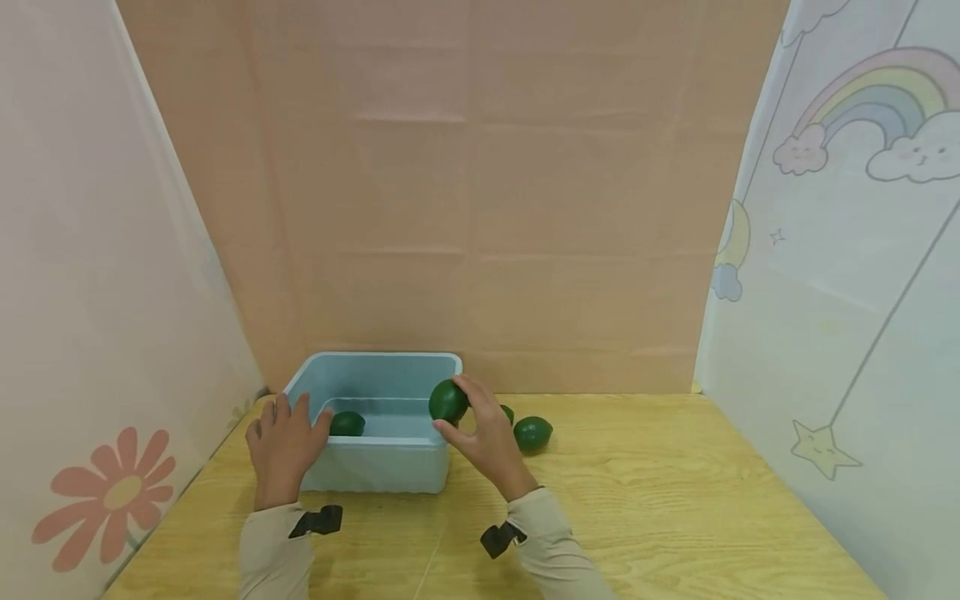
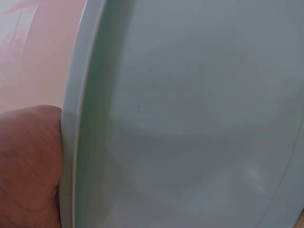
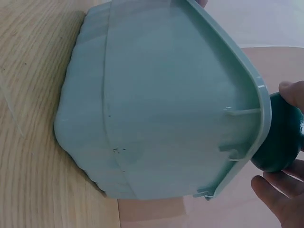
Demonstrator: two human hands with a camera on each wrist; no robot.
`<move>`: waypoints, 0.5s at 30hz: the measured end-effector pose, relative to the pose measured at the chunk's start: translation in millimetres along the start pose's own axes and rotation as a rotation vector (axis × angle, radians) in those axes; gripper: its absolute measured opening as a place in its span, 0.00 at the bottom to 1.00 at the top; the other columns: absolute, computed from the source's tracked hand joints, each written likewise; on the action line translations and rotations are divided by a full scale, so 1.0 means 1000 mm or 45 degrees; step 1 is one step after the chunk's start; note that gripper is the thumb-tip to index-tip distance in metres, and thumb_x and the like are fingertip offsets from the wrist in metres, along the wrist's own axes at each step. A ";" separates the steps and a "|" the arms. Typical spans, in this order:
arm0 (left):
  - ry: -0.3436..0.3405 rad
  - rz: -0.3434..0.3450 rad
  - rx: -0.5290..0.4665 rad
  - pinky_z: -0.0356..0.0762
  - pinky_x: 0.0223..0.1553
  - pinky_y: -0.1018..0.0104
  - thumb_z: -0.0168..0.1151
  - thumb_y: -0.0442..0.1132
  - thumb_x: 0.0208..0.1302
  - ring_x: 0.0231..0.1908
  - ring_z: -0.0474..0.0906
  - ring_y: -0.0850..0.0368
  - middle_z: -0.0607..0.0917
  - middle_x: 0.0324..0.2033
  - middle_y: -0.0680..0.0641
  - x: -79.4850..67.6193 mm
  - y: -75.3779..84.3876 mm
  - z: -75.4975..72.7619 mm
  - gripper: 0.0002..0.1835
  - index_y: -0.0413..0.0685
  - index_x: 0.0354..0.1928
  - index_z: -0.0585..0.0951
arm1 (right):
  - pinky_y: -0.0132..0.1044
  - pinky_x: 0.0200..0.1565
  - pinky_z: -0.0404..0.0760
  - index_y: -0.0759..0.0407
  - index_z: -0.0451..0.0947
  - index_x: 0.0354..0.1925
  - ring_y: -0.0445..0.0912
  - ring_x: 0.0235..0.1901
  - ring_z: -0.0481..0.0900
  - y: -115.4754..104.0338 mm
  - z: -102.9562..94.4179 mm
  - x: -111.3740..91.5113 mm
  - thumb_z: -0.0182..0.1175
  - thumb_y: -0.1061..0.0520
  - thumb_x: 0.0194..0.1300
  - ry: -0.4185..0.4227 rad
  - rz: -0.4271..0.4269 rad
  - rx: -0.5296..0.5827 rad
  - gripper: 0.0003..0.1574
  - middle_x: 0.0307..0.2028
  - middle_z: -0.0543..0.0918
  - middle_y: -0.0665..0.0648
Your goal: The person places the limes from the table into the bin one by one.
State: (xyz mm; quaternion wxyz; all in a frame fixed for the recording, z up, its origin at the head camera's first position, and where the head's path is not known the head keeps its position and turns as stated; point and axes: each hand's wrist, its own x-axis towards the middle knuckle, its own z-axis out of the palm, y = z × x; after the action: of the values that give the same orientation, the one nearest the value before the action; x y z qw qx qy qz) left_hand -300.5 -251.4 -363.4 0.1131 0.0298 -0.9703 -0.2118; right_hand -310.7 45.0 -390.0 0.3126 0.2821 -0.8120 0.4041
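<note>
A light blue plastic bin (image 1: 375,467) stands on the table. My left hand (image 1: 288,442) holds its front left corner, thumb over the rim; the left wrist view has the palm against the rim (image 2: 71,142). Between thumb and fingers, my right hand (image 1: 491,437) pinches a glossy dark green lime (image 1: 447,402) at the bin's right rim. From the right wrist, that lime (image 3: 278,137) shows just beyond the rim. Another lime (image 1: 347,423) lies inside the bin near the left hand. To the right of the bin, a lime (image 1: 533,435) rests on the table, and one more (image 1: 508,412) is mostly hidden behind the right hand.
The wood-grain table (image 1: 660,500) runs back to a tan backdrop (image 1: 480,208). A flower-print panel (image 1: 97,292) borders the left side, and a panel with rainbow and star drawings (image 1: 847,333) the right. Each wrist wears a black strap mount (image 1: 502,540).
</note>
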 end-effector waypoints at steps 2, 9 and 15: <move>0.001 -0.003 0.001 0.40 0.64 0.27 0.47 0.54 0.76 0.72 0.41 0.25 0.51 0.71 0.23 0.000 0.001 0.000 0.36 0.31 0.72 0.61 | 0.49 0.56 0.80 0.62 0.67 0.69 0.54 0.61 0.76 -0.001 0.001 0.000 0.72 0.49 0.61 -0.008 0.004 -0.015 0.45 0.63 0.75 0.62; 0.006 -0.005 0.013 0.41 0.63 0.27 0.46 0.54 0.76 0.72 0.41 0.26 0.51 0.71 0.23 0.001 0.000 0.001 0.36 0.31 0.72 0.61 | 0.50 0.57 0.79 0.63 0.65 0.71 0.55 0.62 0.76 -0.003 0.004 -0.002 0.72 0.46 0.61 -0.016 0.016 -0.040 0.47 0.65 0.75 0.62; 0.011 -0.004 0.011 0.41 0.63 0.27 0.47 0.53 0.75 0.72 0.42 0.26 0.52 0.71 0.23 0.000 0.001 0.000 0.35 0.31 0.72 0.62 | 0.52 0.60 0.76 0.64 0.64 0.71 0.56 0.65 0.73 -0.001 0.008 -0.004 0.71 0.47 0.62 -0.044 0.016 0.003 0.47 0.67 0.73 0.63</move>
State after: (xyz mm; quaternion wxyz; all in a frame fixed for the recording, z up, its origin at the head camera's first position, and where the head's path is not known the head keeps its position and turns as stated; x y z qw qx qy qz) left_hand -300.9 -250.6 -363.5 0.1168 0.0329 -0.9707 -0.2074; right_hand -309.3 38.1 -396.4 0.2955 0.2843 -0.8187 0.4020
